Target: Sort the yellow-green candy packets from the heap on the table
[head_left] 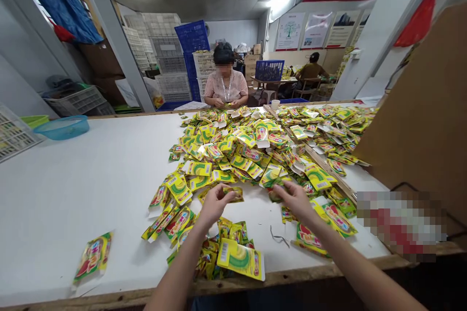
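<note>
The left hand [213, 203] pinches a small yellow-green packet [233, 193] between thumb and fingertips, holding it just above the counter [83, 180]; the packet juts toward three o'clock from the fingers. The right hand [296, 199] is curled over the near edge of the packet heap [255, 150], fingers bent down onto sachets at its twelve o'clock, though whether it has actually closed on one cannot be told. The held packet is a flat glossy sachet, yellow with a green arc and red lettering, like the hundreds spread in the heap at twelve o'clock from both hands. A smaller stack of the same packets [233, 252] lies at six o'clock between the forearms, touching the counter's wooden front edge, with a large one showing a barcode on top. A lone packet [93, 255] lies well apart at eight o'clock. At ten o'clock, far along the counter, a blue bowl [63, 127] sits beside a white plastic crate [12, 133]; what either holds cannot be made out. Across the heap at twelve o'clock a seated person [226, 82] handles packets, with stacked blue and white crates [182, 58] behind. A brown cardboard sheet [419, 116] leans at two o'clock.
</note>
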`<state>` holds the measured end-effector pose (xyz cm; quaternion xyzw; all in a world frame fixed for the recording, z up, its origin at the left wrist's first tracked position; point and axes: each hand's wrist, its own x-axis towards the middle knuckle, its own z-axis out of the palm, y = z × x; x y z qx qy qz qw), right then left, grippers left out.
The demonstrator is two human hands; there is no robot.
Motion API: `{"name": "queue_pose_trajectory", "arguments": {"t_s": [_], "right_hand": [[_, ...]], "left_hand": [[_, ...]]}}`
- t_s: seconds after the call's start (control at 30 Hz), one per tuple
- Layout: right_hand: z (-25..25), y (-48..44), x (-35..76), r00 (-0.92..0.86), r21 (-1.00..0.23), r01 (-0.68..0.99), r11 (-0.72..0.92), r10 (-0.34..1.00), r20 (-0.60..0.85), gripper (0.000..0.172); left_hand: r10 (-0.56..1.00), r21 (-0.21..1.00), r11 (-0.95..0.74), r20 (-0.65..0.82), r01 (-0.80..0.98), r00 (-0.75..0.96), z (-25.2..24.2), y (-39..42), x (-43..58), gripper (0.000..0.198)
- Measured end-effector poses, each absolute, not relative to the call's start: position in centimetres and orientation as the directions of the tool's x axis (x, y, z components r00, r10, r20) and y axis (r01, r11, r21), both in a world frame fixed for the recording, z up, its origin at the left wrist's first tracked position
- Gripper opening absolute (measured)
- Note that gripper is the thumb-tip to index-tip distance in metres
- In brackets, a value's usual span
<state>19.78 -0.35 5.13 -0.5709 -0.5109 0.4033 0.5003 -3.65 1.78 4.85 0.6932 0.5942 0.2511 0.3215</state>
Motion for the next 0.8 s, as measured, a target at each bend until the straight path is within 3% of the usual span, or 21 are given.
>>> {"name": "queue_pose_trajectory", "arguments": {"t_s": [0.07, 0.13, 0.17, 0.27, 0.43, 0.5, 0.57, 0.63, 0.7, 0.8], "right_hand": [[4.5, -1.4, 16.1, 0.122, -0.997, -0.075, -0.01, 0.992, -0.019, 0.041], [4.1, -2.1, 13.1, 0.099, -0.964, -0.255, -0.079, 0.989, -0.108, 0.045], [3.9, -2.5, 12.1, 0.078, -0.94, -0.323, -0.112, 0.986, -0.144, 0.046], [3.7, -3.6, 11.0, -0.015, -0.914, -0.374, -0.159, 0.986, -0.165, 0.045], [3.1, -5.4, 13.4, -0.044, -0.939, -0.272, -0.212, 0.977, -0.208, 0.042], [2.7, -6.0, 14.5, 0.041, -0.931, -0.277, -0.239, 0.965, -0.26, 0.041], [2.4, -6.6, 15.1, 0.107, -0.924, -0.294, -0.245, 0.952, -0.287, 0.041], [2.2, -7.1, 15.4, 0.131, -0.92, -0.307, -0.244, 0.947, -0.294, 0.042], [2.1, -7.5, 15.7, 0.151, -0.922, -0.308, -0.235, 0.945, -0.291, 0.044], [1.7, -7.7, 16.4, 0.196, -0.936, -0.279, -0.215, 0.941, -0.274, 0.044]], "left_hand": [[0.979, 0.941, -0.062, -0.008, 0.333, 0.205, 5.1, 0.4, -2.2, 0.033], [0.985, 0.994, -0.048, 0.031, 0.097, 0.168, 4.7, -0.9, -1.2, 0.033], [0.991, 0.994, -0.062, 0.051, 0.089, 0.122, 4.3, -1.5, -0.9, 0.031], [0.994, 0.975, -0.107, 0.105, 0.196, 0.022, 3.3, -3.0, -0.8, 0.024], [0.959, 0.91, -0.164, 0.055, 0.382, 0.279, 4.2, -0.4, -2.9, 0.03], [0.987, 0.795, -0.161, 0.117, 0.585, 0.113, 5.2, 3.3, -4.2, 0.039], [0.983, 0.567, -0.036, 0.169, 0.823, -0.074, 5.8, 7.2, -5.4, 0.051], [0.987, 0.346, 0.114, 0.068, 0.931, -0.146, 5.7, 10.3, -6.2, 0.059], [0.988, 0.28, 0.143, 0.01, 0.949, -0.152, 5.1, 11.8, -6.6, 0.062], [0.994, 0.276, 0.105, 0.004, 0.956, -0.11, 4.1, 11.7, -6.8, 0.057]]}}
